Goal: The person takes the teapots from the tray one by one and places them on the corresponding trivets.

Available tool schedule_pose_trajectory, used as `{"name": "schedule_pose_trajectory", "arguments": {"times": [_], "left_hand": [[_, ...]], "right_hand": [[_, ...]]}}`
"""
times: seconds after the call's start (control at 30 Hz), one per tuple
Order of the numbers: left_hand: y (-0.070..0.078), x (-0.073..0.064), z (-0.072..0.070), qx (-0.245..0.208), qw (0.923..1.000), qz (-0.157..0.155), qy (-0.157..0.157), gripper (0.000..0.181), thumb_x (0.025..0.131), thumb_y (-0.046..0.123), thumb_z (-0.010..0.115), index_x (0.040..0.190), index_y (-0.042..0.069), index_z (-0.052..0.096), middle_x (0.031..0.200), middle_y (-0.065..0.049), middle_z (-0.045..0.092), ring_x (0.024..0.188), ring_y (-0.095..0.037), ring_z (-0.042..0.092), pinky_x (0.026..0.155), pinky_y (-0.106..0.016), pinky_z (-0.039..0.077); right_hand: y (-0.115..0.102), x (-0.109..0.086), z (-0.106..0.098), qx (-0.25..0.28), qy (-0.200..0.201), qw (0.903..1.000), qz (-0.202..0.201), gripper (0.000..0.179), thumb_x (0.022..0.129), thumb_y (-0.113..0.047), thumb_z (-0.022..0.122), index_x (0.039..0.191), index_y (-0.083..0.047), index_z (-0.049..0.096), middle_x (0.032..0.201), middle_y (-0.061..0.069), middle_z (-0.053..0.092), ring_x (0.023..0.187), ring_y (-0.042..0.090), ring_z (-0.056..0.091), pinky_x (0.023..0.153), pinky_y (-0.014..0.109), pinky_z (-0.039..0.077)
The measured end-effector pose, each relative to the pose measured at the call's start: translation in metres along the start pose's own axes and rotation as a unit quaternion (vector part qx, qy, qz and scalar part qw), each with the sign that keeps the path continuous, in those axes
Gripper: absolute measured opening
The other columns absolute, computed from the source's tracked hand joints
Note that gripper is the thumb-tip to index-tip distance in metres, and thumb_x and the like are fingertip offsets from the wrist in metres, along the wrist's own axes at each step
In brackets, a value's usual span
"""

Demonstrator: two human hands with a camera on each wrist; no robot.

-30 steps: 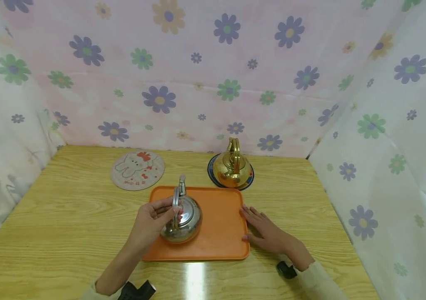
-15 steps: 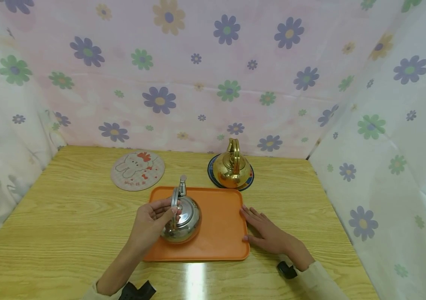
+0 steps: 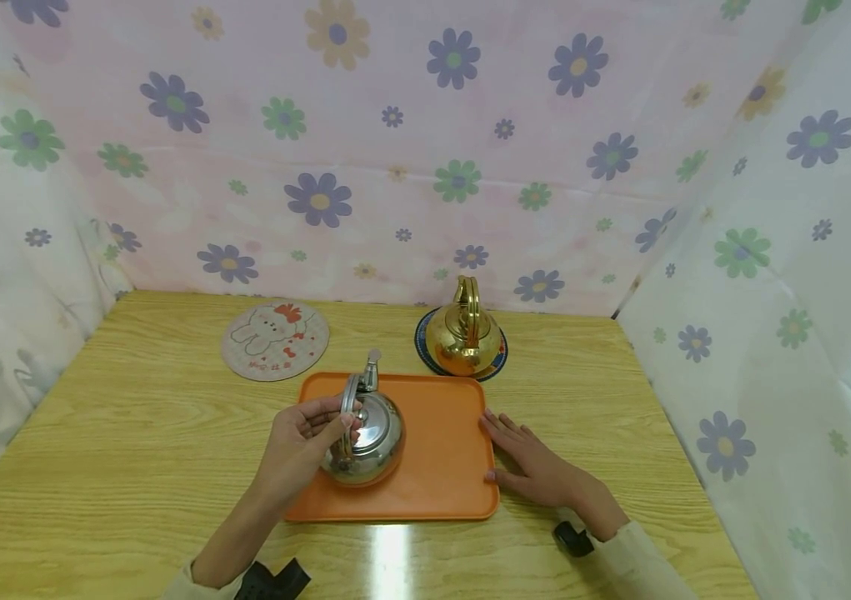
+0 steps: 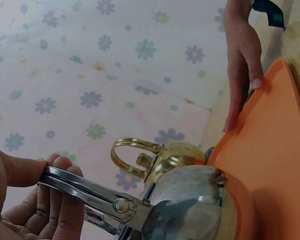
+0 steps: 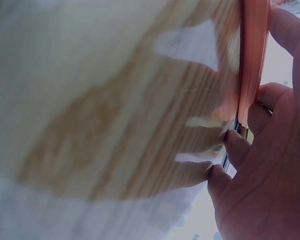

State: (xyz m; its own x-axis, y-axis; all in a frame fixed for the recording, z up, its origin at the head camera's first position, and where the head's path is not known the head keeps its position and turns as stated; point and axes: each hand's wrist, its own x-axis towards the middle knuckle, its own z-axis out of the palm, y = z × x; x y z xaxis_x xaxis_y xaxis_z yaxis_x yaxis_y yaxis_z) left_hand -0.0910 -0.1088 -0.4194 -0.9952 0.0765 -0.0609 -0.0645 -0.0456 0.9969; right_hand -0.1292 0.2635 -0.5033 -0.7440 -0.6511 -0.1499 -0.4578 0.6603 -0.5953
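My left hand (image 3: 297, 442) holds the tall arched handle (image 4: 87, 192) of a silver kettle (image 3: 380, 454), thumb on one side and fingers on the other. The kettle stands over the left half of an orange tray (image 3: 448, 450), its spout (image 3: 371, 371) pointing to the far side. Along the tray's right edge lies my right hand (image 3: 538, 467), fingers fairly straight, with fingertips and thumb touching the rim. The right wrist view shows that hand (image 5: 265, 170) against the tray's side wall (image 5: 252, 65), low over the tabletop.
Behind the tray, a golden kettle (image 3: 463, 342) stands on a round blue-patterned mat (image 3: 425, 354). A round pale mat with a rabbit drawing (image 3: 275, 340) lies at the back left. Flower-printed cloth (image 3: 395, 167) encloses the wooden table (image 3: 132, 450) at the back and sides.
The silver kettle has turned slightly, its spout swinging a little to the right. My left hand keeps hold of the handle; my right hand and the tray look the same.
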Motion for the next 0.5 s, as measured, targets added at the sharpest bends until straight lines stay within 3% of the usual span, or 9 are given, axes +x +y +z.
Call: {"name": "schedule_pose_trajectory", "arguments": {"times": [0.17, 0.4, 0.5], "left_hand": [[-0.0006, -0.0012, 0.0000, -0.005, 0.9998, 0.016, -0.009, 0.030, 0.100, -0.002, 0.060, 0.125, -0.019, 0.059, 0.105, -0.017, 0.073, 0.089, -0.009, 0.070, 0.079, -0.020, 0.058], [-0.0020, -0.0040, -0.0024, -0.014, 0.9984, 0.049, -0.026, 0.032, 0.100, 0.000, 0.062, 0.121, -0.023, 0.058, 0.095, -0.001, 0.076, 0.085, -0.009, 0.070, 0.075, -0.020, 0.058], [-0.0013, -0.0044, -0.0026, -0.009, 0.9978, 0.060, -0.026, 0.032, 0.100, 0.000, 0.061, 0.122, -0.023, 0.058, 0.095, -0.001, 0.076, 0.086, -0.008, 0.071, 0.076, -0.019, 0.058]], "right_hand": [[0.0010, -0.0002, 0.0002, 0.004, 0.001, 1.0000, -0.002, 0.080, 0.104, -0.043, 0.056, 0.164, -0.010, 0.016, 0.171, 0.012, 0.009, 0.156, 0.042, 0.007, 0.119, 0.071, 0.011], [0.0004, -0.0004, 0.0002, 0.005, 0.004, 1.0000, -0.003, 0.080, 0.104, -0.043, 0.057, 0.164, -0.009, 0.017, 0.171, 0.013, 0.010, 0.156, 0.042, 0.007, 0.119, 0.071, 0.011], [0.0003, -0.0005, 0.0002, 0.002, 0.006, 1.0000, -0.006, 0.079, 0.104, -0.043, 0.056, 0.164, -0.009, 0.017, 0.171, 0.013, 0.011, 0.156, 0.043, 0.008, 0.118, 0.071, 0.012]]}}
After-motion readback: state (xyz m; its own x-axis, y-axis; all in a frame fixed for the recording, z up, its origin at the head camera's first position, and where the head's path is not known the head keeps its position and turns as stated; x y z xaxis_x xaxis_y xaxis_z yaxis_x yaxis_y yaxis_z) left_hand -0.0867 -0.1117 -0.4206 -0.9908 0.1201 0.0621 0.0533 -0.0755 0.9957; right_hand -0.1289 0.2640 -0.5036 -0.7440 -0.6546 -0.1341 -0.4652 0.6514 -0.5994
